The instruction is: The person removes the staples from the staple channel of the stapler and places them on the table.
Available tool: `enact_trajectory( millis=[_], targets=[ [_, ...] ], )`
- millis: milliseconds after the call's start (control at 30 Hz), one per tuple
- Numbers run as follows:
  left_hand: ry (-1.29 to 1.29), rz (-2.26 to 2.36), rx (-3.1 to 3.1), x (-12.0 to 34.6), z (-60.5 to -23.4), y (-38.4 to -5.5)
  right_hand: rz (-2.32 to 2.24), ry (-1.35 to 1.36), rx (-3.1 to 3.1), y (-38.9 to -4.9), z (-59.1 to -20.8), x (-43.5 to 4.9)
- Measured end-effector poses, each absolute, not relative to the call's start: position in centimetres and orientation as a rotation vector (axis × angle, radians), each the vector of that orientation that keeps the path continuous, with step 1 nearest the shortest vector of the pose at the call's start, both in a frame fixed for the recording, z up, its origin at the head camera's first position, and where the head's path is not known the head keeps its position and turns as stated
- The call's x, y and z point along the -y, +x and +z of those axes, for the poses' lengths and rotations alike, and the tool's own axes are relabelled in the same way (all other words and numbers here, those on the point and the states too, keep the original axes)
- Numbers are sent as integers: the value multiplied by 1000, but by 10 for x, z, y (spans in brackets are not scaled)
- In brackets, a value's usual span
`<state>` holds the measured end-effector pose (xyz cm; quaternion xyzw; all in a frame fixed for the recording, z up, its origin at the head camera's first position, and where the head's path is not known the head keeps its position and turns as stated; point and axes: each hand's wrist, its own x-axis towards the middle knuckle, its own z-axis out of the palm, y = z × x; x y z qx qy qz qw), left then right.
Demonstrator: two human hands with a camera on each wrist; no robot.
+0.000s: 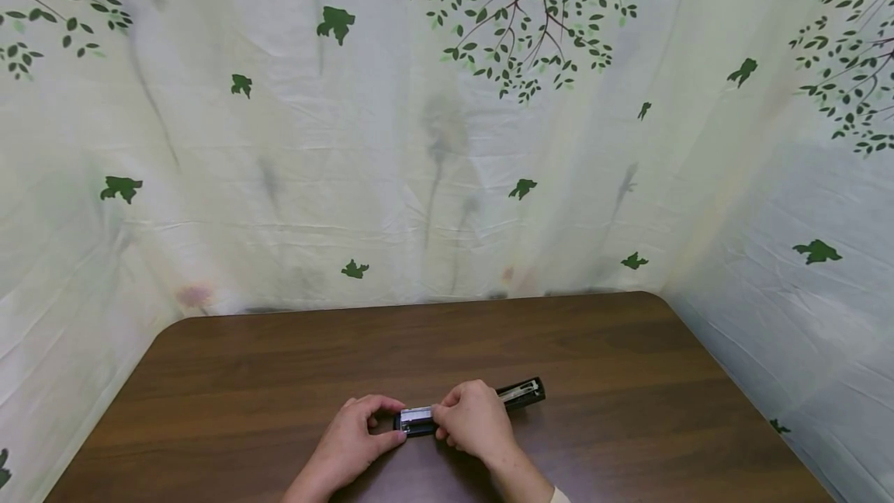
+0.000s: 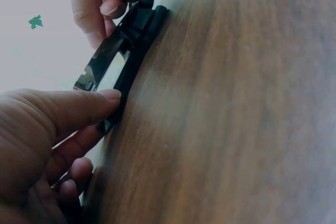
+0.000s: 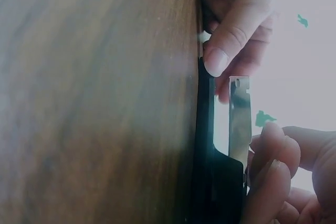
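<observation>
An opened black stapler [image 1: 522, 393] lies on the brown table, its top arm swung back to the right. My left hand [image 1: 352, 437] holds the left end of the stapler's base between thumb and forefinger. In the left wrist view that thumb [image 2: 86, 106] presses on the black base [image 2: 131, 64]. The metal staple channel [image 3: 240, 121] stands apart above the base in the right wrist view. My right hand [image 1: 478, 421] pinches the stapler at its middle, along the channel, with curled fingers. Whether it also grips loose staples is hidden.
The wooden table [image 1: 279, 363] has rounded far corners. Behind it and at both sides hangs a pale curtain [image 1: 391, 177] printed with green leaves and branches.
</observation>
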<state>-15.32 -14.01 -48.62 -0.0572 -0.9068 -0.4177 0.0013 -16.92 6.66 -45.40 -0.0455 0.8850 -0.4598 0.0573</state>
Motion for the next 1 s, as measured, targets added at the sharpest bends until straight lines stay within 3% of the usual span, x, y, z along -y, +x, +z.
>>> enact_trajectory(
  millis=[1000],
  targets=[
    [-169,-1307,2866,140,-483,-153,-1523,-53,-2483,-171,-457,-64]
  ],
)
